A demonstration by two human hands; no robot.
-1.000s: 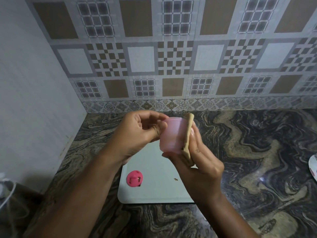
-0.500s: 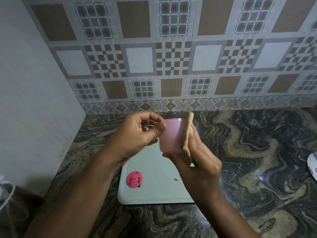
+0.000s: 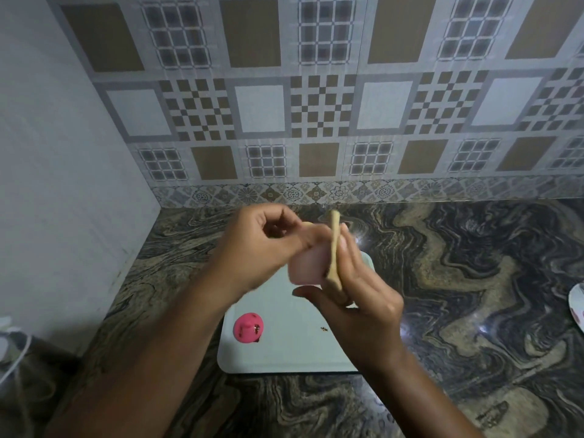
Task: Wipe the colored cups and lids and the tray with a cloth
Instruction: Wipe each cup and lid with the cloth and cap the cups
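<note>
Head view, left hand point(image 3: 262, 245): we see it curled around the pale pink cup point(image 3: 308, 265) from its left side, fingers closed at the cup's upper edge. It is motion-blurred, so we cannot tell the exact grip. We judge it holds and turns the cup so each part of the wall meets the cloth.

Head view, right hand point(image 3: 360, 298): fingers are nearly straight, pressing the tan cloth point(image 3: 333, 248) flat against the cup's right side, thumb below the cup. The cloth stands edge-on between palm and cup, which we take as the wiping contact.

Head view, cup: it is held in the air between both hands, above the far part of the tray point(image 3: 284, 358). Held clear of the tray, it can be turned freely.

Head view, tray: pale, flat on the dark marbled surface point(image 3: 474, 279), directly below and nearer us than the hands.

Head view, lid point(image 3: 248, 327): bright pink, resting on the tray below the left hand, well apart from the cup. We judge it waits its turn.

Head view, speck point(image 3: 323, 329): small dark bit on the tray beneath the right hand. The tray looks unwiped as yet.

Head view, progress: we judge an early stage, with one cup in hand.
</note>
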